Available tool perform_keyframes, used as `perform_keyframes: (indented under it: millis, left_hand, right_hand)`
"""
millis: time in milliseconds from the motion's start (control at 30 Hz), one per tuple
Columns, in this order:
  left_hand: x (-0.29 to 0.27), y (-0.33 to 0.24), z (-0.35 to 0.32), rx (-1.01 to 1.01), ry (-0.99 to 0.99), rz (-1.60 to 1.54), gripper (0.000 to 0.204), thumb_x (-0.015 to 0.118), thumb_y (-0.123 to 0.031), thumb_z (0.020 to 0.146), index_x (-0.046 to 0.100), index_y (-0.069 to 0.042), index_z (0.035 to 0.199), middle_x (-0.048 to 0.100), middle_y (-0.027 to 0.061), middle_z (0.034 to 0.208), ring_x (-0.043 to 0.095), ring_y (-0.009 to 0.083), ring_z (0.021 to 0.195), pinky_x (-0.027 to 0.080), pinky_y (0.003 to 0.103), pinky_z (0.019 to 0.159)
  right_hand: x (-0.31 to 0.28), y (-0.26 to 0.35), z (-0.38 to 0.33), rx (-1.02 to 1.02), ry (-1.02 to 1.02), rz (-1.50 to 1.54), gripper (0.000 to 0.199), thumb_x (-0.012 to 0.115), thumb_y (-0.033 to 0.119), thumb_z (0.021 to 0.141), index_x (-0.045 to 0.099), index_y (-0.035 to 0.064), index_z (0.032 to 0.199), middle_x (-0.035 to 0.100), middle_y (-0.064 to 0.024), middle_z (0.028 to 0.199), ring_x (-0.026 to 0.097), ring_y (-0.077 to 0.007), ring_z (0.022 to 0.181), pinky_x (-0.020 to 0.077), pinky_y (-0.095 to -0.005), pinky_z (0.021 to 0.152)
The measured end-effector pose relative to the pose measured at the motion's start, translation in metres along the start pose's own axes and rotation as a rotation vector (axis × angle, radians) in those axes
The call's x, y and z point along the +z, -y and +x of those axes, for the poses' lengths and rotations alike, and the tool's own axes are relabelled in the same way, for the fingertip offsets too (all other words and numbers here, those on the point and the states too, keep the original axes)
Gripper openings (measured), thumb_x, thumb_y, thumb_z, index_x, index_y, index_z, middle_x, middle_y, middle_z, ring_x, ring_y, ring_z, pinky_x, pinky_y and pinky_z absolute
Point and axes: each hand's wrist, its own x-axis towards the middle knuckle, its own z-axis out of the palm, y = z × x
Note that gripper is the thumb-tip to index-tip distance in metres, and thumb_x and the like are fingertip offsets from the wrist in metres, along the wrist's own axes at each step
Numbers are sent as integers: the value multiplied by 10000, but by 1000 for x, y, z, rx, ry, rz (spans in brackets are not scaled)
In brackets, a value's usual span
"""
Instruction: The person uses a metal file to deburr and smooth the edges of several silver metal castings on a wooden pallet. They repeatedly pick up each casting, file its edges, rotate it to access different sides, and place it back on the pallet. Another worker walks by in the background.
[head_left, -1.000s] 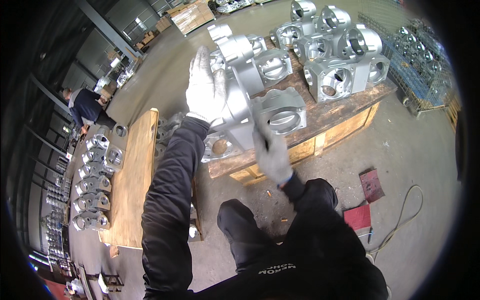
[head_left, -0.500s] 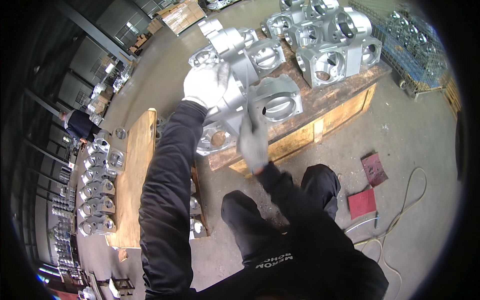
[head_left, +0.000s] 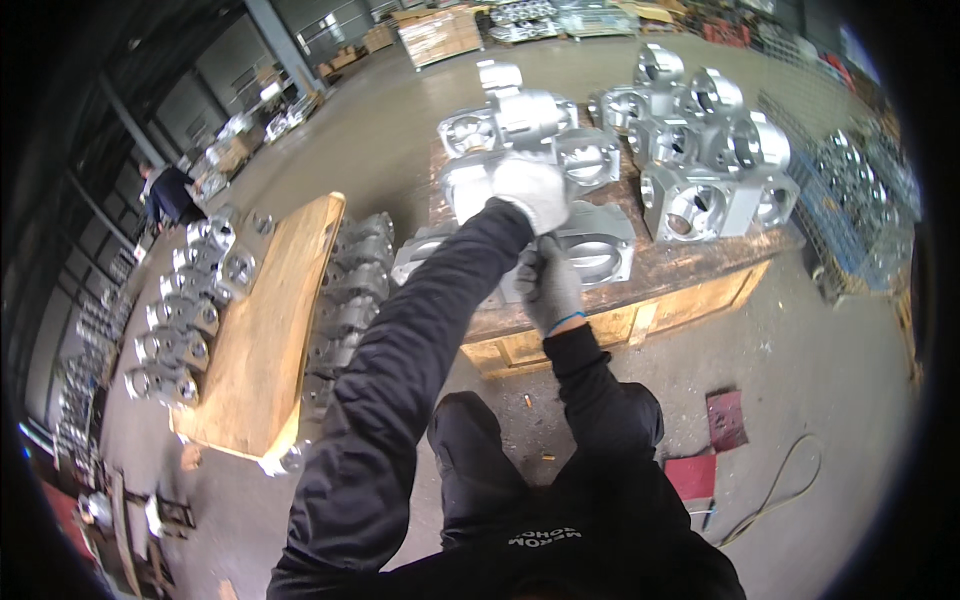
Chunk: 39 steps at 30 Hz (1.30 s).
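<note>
Left hand, in a white glove, now sits higher on the silver cast-metal valve housing than a second ago, closed over its top; the right hand, grey-gloved, has slid beneath, what it grasps hidden. The housing rests on the wooden pallet. More silver castings crowd behind, a bare wooden board lies left.

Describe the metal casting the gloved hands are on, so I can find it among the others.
On the wooden pallet, it is the grey valve housing at the near edge. The left hand grips its top, the right hand its front. The other castings stand untouched further back.
</note>
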Motion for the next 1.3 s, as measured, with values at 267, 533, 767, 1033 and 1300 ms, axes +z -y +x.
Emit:
perform_keyframes:
  millis: [267, 533, 767, 1033, 1300]
  left_hand:
    - [-26, -20, -19, 152, -439, -465, 314, 668, -344, 975, 687, -86, 1153, 694, 158, 1093, 694, 346, 1019, 557, 472, 876]
    - [17, 30, -107, -954, -452, -1121, 568, 503, -434, 1101, 610, 70, 1343, 697, 304, 1200, 643, 463, 1193, 479, 444, 1056]
    - [-6, -50, -184, -829, -513, -1234, 377, 456, -365, 1112, 608, -22, 1141, 676, 300, 913, 674, 492, 927, 505, 562, 813]
    - [6, -132, -285, -674, -625, -1202, 279, 536, -258, 1057, 618, 6, 1098, 626, 231, 882, 621, 466, 849, 497, 525, 766]
    - [24, -156, -311, -601, -724, -1130, 265, 583, -255, 1019, 629, 5, 1033, 639, 222, 940, 622, 473, 903, 504, 534, 802]
  right_hand:
    - [-60, 62, -15, 147, 196, -262, 117, 633, 282, 1060, 623, 168, 1086, 611, 6, 772, 466, -78, 508, 337, -201, 416]
    - [41, 119, 19, -222, 335, -1116, 449, 627, 211, 1076, 584, 66, 1499, 615, 60, 782, 517, -24, 591, 408, -193, 516]
    - [125, 146, -15, -117, 544, -1985, 450, 604, 176, 1061, 585, 19, 1482, 735, -35, 1064, 606, -71, 880, 515, -254, 805]
    - [168, 129, -60, -51, 1274, -2511, 351, 638, 233, 1037, 704, 119, 1363, 757, -194, 948, 749, -306, 822, 578, -398, 779]
    - [188, 61, -106, 188, 1080, -2918, 384, 636, 153, 894, 776, 163, 1252, 748, -165, 859, 734, -335, 775, 586, -464, 764]
